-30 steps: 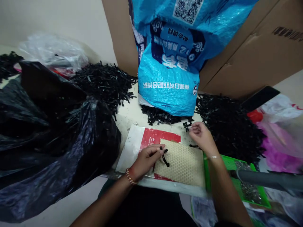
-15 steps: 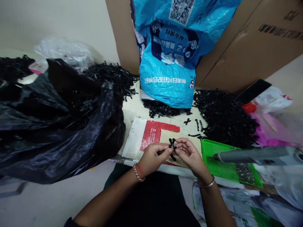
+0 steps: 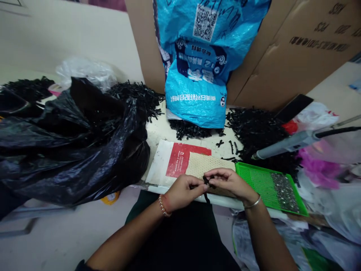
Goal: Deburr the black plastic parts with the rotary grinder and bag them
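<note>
Small black plastic pieces [image 3: 207, 198], apparently crossed or joined, are pinched between both hands near the table's front edge. Thumb and fingertips of my left hand [image 3: 183, 191] grip them from the left. My right hand [image 3: 225, 182] closes on their upper end, and its fingers hide much of the shape. One dark leg hangs down below the fingertips. Just behind the hands lies a cream dimpled pad [image 3: 210, 162] on a red and white printed sheet [image 3: 158, 162].
A green tray [image 3: 255, 184] of small metal screws sits at the right, with an electric screwdriver [image 3: 284, 146] hanging above it. Black pieces form heaps, including one at the right [image 3: 254, 128]. A black plastic bag [image 3: 113, 150] bulges at the left; a blue sack [image 3: 194, 94] stands behind.
My right fingers have closed further over the black pieces, which are now lower and more hidden. The screwdriver has swung up and away from the tray. The view has shifted slightly.
</note>
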Available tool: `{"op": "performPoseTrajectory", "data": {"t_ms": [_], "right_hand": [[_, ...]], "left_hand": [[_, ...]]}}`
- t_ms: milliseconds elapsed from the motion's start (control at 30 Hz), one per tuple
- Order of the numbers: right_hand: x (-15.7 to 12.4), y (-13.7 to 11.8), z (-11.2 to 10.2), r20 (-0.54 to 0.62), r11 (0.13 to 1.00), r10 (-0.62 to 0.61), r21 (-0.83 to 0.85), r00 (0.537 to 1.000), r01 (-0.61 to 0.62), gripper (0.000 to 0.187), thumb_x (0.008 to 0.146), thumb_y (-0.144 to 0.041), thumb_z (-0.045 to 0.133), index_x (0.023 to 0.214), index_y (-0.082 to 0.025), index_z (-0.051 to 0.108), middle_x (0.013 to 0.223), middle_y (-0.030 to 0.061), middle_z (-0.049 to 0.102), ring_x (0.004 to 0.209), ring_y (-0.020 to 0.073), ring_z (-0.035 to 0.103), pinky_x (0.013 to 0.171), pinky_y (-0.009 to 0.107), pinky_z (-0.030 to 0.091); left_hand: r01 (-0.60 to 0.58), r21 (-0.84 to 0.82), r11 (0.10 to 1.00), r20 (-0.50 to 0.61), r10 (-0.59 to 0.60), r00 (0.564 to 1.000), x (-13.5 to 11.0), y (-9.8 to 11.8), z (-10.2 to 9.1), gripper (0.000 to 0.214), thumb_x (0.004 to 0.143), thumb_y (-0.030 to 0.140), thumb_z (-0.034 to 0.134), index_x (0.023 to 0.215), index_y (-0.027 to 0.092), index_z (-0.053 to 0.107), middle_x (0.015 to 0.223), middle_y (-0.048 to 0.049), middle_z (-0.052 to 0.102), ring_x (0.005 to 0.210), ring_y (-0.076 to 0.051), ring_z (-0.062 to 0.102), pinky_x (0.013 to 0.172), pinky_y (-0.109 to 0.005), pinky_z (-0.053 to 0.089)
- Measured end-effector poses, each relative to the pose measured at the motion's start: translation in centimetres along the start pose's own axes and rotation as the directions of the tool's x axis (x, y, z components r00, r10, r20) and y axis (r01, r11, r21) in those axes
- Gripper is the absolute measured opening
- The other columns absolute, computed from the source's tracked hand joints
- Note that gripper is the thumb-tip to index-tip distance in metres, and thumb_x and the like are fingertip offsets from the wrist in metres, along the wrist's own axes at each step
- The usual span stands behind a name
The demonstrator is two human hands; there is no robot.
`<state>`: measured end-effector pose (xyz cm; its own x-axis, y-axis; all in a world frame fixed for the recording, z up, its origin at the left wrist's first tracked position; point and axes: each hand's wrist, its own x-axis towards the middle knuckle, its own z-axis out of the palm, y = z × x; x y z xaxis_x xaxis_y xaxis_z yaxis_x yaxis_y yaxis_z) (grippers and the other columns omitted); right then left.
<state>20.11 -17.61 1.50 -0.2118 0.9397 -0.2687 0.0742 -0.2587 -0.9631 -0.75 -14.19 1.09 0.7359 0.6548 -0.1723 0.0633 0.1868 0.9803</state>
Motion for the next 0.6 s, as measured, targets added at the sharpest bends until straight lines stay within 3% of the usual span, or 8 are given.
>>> {"op": "performPoseTrajectory", "data": {"t_ms": [133, 233, 333, 600], "right_hand": [[-0.6, 0.8, -0.7, -0.175, 0.999, -0.034, 0.027, 0.984, 0.039, 0.028, 0.068, -0.034, 0.081, 0.091, -0.019, 0.075, 0.088, 0.0064, 0.075, 0.073, 0.0156, 0.069, 0.068, 0.028, 0.059], [-0.5, 1.3, -0.6, -0.339, 0.993, -0.062, 0.076, 0.939, 0.093, 0.029, 0.065, -0.036, 0.083, 0.089, -0.021, 0.075, 0.091, 0.0059, 0.075, 0.071, 0.0139, 0.067, 0.065, 0.026, 0.057], [-0.2, 1.1, 0.1, -0.322, 0.989, -0.038, 0.125, 0.946, 0.082, 0.031, 0.064, -0.036, 0.084, 0.088, -0.021, 0.075, 0.09, 0.0057, 0.074, 0.069, 0.0126, 0.065, 0.064, 0.025, 0.055], [0.1, 0.2, 0.8, -0.266, 0.988, 0.002, 0.147, 0.964, 0.039, 0.032, 0.063, -0.04, 0.083, 0.087, -0.02, 0.075, 0.082, 0.0044, 0.072, 0.066, 0.0121, 0.062, 0.062, 0.026, 0.053]], "left_hand": [[0.167, -0.335, 0.927, -0.003, -0.178, 0.984, -0.3, -0.2, 0.3, 0.037, 0.073, 0.048, 0.075, 0.081, 0.012, 0.073, 0.08, -0.0049, 0.069, 0.073, -0.013, 0.06, 0.076, -0.026, 0.049], [0.222, -0.357, 0.907, 0.058, -0.216, 0.975, -0.5, 0.0, 0.2, 0.037, 0.073, 0.047, 0.076, 0.084, 0.011, 0.075, 0.086, -0.0078, 0.071, 0.075, -0.013, 0.063, 0.076, -0.027, 0.053], [0.281, -0.344, 0.896, 0.142, -0.246, 0.959, -0.6, 0.2, 0.2, 0.039, 0.074, 0.047, 0.075, 0.088, 0.01, 0.075, 0.09, -0.0108, 0.072, 0.071, -0.012, 0.064, 0.07, -0.025, 0.054], [0.308, -0.402, 0.863, 0.162, -0.264, 0.951, -0.2, 0.2, 0.1, 0.038, 0.073, 0.046, 0.077, 0.086, 0.009, 0.074, 0.093, -0.0136, 0.072, 0.068, -0.012, 0.066, 0.065, -0.023, 0.057]]}}
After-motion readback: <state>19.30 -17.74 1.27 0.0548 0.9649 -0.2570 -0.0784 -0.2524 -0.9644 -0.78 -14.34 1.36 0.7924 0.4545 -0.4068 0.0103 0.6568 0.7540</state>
